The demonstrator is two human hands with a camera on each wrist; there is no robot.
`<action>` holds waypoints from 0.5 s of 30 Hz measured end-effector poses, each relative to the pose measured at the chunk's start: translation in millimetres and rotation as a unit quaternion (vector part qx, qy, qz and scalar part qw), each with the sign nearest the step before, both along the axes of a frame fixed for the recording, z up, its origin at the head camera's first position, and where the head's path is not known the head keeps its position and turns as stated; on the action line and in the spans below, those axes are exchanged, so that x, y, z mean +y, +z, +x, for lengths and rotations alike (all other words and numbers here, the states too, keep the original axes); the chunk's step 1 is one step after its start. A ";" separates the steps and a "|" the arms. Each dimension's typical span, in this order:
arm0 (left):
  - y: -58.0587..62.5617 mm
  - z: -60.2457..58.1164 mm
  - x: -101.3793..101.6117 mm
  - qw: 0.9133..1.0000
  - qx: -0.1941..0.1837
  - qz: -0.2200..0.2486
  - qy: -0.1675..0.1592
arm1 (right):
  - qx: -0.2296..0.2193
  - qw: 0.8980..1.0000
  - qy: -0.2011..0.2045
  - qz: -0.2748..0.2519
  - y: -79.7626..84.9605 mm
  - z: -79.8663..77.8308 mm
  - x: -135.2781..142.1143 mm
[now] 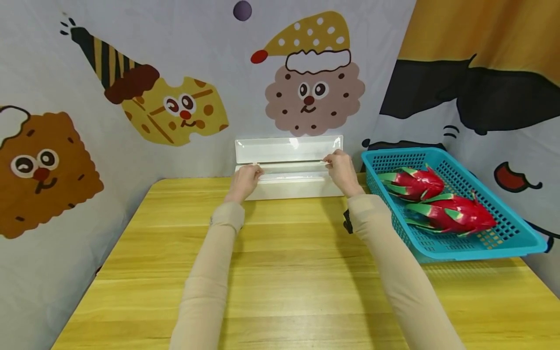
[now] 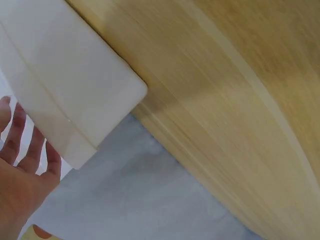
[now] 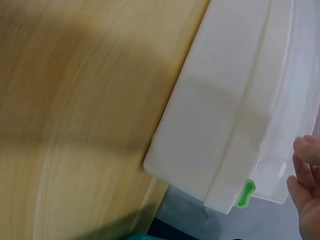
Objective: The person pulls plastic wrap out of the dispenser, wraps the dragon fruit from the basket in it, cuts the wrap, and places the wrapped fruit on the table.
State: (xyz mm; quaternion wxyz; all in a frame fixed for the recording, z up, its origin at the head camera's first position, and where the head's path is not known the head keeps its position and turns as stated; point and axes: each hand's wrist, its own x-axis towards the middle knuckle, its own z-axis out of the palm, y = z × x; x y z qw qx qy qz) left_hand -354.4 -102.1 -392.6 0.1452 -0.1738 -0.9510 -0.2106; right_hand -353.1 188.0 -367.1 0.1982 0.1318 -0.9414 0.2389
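Observation:
A long white lidded box (image 1: 295, 191), which looks like a plastic wrap dispenser, stands at the table's back edge. Its lid (image 1: 286, 149) is raised against the backdrop. At the box's left end my left hand (image 1: 245, 182) has thumb and fingertips together at the opening; in the left wrist view its fingers curl behind the box's front wall. The right hand (image 1: 343, 172) pinches at the right end. Both appear to hold the edge of thin clear plastic wrap, hard to make out. A green clip-like piece (image 3: 245, 194) shows at the box's end.
A blue plastic basket (image 1: 387, 204) stands to the right, close to my right forearm, with two red dragon fruits (image 1: 463, 214) inside. A small black object (image 1: 347, 222) lies partly hidden by the right cuff. Behind the table hangs a cartoon-printed cloth (image 1: 188, 48).

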 end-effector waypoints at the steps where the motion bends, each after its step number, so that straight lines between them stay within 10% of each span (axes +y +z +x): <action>1: -0.7 0.4 -0.4 1.000 0.007 -0.006 0.004 | 0.004 1.000 -0.008 0.009 -0.7 0.3 -0.6; 15: -2.4 0.1 -18.8 0.997 -0.045 0.053 -0.026 | 0.038 0.998 -0.033 0.026 -2.4 0.9 -1.9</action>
